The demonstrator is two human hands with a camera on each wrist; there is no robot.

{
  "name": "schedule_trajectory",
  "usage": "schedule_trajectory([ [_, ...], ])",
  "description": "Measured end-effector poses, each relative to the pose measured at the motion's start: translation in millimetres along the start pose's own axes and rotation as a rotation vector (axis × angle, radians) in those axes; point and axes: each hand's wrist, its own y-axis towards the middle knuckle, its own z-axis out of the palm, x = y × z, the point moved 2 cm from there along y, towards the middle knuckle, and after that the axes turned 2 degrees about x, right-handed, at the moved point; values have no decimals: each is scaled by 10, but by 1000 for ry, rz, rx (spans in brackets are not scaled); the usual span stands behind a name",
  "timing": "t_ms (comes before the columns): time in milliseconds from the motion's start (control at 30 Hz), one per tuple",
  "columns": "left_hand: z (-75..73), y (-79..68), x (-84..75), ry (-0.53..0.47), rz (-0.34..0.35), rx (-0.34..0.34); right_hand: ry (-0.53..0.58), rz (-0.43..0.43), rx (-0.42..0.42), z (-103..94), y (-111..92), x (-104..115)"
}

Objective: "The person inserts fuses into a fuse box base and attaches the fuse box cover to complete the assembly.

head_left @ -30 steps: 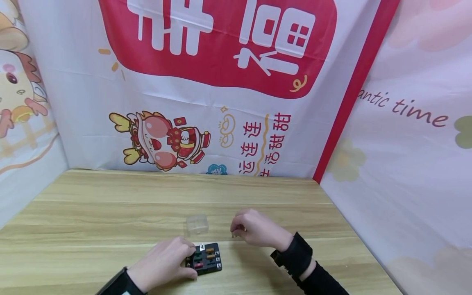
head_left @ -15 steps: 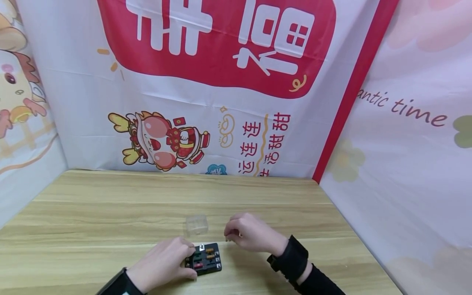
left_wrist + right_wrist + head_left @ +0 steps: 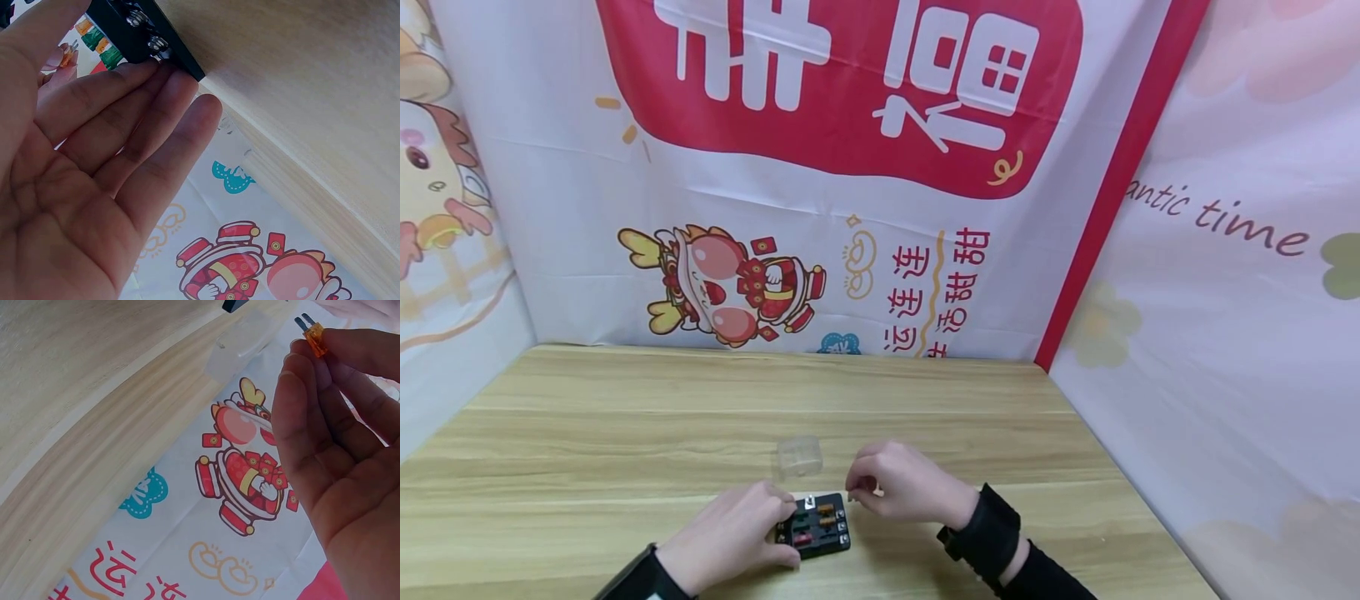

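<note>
A black fuse block [image 3: 829,546] lies on the table, with orange, green and red blade fuses seated in it. My left hand [image 3: 733,527] grips the block's left end, thumb at the near side and fingers at the far side. In the left wrist view, fingertips rest along the block [image 3: 128,34] beside its metal screws [image 3: 157,44]. Between thumb and forefinger, my right hand [image 3: 906,485] pinches an orange blade fuse [image 3: 315,340], its two metal prongs pointing outward. That hand is just right of the block's far right corner.
A clear plastic cover [image 3: 800,456] sits on the wooden table [image 3: 625,433] behind the block. Printed cloth [image 3: 760,192] hangs along the table's back edge, and more cloth stands at both sides.
My right hand has moved left and nearer to me, bringing the orange blade fuse close to the block. My left hand and the block have stayed in place.
</note>
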Motion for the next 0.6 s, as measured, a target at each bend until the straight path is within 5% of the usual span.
schedule_trajectory([
  [600, 8, -2, 1, -13, 26, -18, 0, -90, 16, 9, 21, 157],
])
